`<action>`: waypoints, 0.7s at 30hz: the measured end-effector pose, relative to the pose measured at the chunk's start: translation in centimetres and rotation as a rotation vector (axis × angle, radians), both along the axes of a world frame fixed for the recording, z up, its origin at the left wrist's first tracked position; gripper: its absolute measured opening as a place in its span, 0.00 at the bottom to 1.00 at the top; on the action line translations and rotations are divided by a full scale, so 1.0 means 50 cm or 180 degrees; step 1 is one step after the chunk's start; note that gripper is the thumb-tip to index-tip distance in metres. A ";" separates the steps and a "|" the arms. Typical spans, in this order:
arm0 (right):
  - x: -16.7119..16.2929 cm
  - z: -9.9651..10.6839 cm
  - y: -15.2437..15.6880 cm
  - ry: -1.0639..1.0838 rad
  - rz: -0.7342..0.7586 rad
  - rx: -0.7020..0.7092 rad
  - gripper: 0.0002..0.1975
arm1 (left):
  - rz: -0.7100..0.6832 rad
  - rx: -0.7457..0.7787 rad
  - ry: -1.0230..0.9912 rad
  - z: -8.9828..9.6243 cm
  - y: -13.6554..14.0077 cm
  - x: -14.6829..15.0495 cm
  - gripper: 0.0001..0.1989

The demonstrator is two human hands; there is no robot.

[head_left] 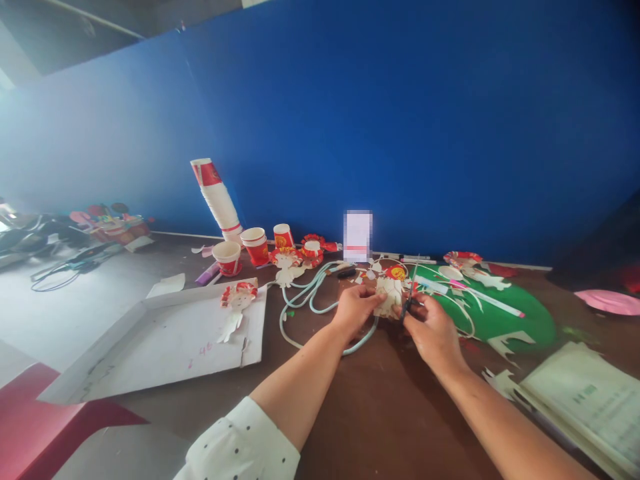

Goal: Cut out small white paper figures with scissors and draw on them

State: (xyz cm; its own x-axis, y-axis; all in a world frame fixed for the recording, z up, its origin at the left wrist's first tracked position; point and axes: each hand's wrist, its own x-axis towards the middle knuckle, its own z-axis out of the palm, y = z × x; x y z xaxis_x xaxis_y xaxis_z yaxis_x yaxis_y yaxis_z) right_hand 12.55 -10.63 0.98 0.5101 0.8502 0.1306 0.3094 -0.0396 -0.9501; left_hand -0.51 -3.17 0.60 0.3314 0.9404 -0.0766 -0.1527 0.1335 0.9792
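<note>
Near the middle of the brown table, my left hand (357,308) is closed on the left side of a cut paper cup piece (388,297), pale on the face toward me. A red and yellow printed part shows at its top. My right hand (434,327) is closed round the dark handles of a pair of scissors (410,300). The blades point up and away, beside the right edge of the paper piece. Whether the blades touch the paper I cannot tell. A pale blue cable (313,293) lies in loops beyond and beside my left hand.
A white cardboard lid (165,347) at left bears a cut paper figure (237,313). Paper cups (255,247) and a leaning cup stack (217,200) stand before the blue partition (400,120). At right lie a green sheet (530,320), a pink marker (493,300), paper scraps and a book (590,400).
</note>
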 end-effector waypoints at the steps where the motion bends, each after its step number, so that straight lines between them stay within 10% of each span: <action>1: 0.000 0.000 0.000 -0.0016 -0.0004 -0.0006 0.26 | 0.0008 -0.0011 0.0034 0.001 -0.001 0.000 0.15; 21: -0.001 0.001 -0.001 0.0069 -0.0026 0.0035 0.28 | 0.0030 0.0131 0.0251 -0.002 0.001 -0.003 0.16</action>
